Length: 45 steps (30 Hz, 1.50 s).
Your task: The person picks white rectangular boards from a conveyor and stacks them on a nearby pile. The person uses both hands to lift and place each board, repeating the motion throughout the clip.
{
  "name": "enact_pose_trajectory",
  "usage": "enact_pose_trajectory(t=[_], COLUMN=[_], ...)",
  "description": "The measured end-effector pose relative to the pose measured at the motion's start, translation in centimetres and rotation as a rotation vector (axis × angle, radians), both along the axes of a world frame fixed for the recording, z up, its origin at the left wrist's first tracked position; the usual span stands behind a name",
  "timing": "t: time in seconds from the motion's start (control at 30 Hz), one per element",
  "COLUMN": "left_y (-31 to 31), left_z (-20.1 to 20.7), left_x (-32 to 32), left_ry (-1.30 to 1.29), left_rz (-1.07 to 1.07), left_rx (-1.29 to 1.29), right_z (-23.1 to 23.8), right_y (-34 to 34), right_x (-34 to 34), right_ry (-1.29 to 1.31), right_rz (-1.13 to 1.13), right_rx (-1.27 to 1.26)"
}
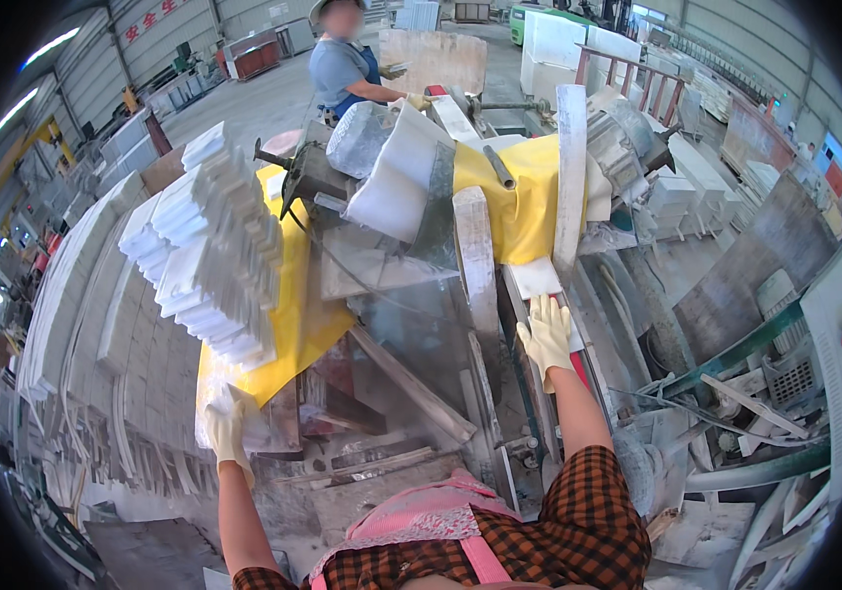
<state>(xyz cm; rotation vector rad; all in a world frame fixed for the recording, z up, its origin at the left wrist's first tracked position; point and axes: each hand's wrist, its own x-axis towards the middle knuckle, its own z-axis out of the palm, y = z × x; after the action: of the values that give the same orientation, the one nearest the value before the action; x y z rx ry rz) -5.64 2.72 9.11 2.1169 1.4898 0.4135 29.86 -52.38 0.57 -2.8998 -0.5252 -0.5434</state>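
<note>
Looked like mid-feed at the saw: gloved right hand (548, 337) lay flat, fingers spread, on the white stone strip (537, 277) far right; left hand (226, 425) pinched a pale slab (249, 418) near left.

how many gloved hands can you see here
3. The wearer's left hand rests on a pale slab piece at the lower left, the right hand lies on a white strip by the machine, and a co-worker's hand is at the far end; the other is hidden.
</note>
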Motion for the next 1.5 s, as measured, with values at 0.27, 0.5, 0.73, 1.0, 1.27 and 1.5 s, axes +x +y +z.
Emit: enact_pose_trajectory(t=[0.27,0.5,0.73,1.0,1.27,1.5], left_y=[0.4,-0.4,-3.2,-2.7,-2.1,-2.6], left_z=[-1.1,0.0,2.7,2.3,1.0,2.0], left_x=[0.0,0.4,0.5,0.6,0.3,0.5], left_ry=[-0.083,-0.025,-0.095,-0.148,-0.194,-0.034], left_rz=[-0.01,0.002,0.033,0.021,0.005,0.009], left_rx=[0.048,0.071,-0.026,-0.089,-0.072,0.014], right_z=[-0.3,1.0,1.7,9.6,2.6,12.1], right_y=[-1.4,-2.4,-5.0,-10.6,-6.6,-1.4], right_x=[-3.0,-6.3,-9.5,-14.6,-14.2,-13.7], right_ry=[-0.02,0.002,0.111,0.516,0.048,0.606], right_rz=[0.024,0.045,0.143,0.366,0.039,-0.049], right_rx=[0.011,0.006,-0.016,-0.185,-0.471,0.251])
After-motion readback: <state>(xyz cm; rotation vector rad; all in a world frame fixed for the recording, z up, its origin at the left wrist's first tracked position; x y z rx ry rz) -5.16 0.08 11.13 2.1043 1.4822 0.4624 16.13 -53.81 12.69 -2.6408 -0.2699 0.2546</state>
